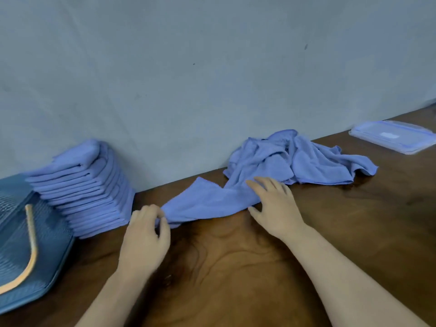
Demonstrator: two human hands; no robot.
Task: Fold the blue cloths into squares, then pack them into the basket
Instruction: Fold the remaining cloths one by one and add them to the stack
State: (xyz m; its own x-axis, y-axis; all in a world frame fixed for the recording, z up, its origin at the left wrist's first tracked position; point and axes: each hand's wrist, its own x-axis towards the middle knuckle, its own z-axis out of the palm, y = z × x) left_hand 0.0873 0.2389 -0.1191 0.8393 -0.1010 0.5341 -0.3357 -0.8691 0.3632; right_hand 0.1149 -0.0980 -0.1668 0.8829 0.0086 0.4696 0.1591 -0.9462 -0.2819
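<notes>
Pinching one corner of a blue cloth (207, 201) with our left hand (147, 228), grip closed on it, we press our right hand (273, 204) flat and open on its other end, stretched across the desk (236, 267) between the folded stack (87, 185) and the loose pile (304, 159); the basket (26, 234) sits far left.

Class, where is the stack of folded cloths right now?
In the head view, the stack of folded cloths stands at the table's left, against the wall, right beside the blue basket.
</notes>
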